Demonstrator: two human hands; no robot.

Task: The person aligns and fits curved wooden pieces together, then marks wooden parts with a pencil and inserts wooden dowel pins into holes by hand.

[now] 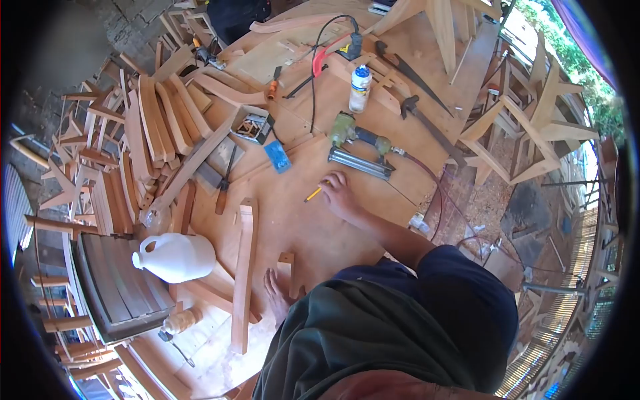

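Note:
A yellow pencil [313, 195] is held in my right hand [339, 195], whose fingers are closed round it above the wooden tabletop [320, 230]. My left hand [276, 293] lies low on the table with its fingers apart, between a long wooden piece [244, 280] and a short wooden block [286, 270]. Beyond my right hand are a green nail gun [343, 130] with a hose and a blue box [277, 157]. A white jug [177, 257] lies on its side at the left.
Curved wooden parts [163, 120] are stacked at the left. A white bottle [360, 89], a hammer [427, 127], a saw [417, 80], a box of small parts [252, 125] and a screwdriver [225, 187] lie farther back. Wooden frames [527, 133] stand at the right.

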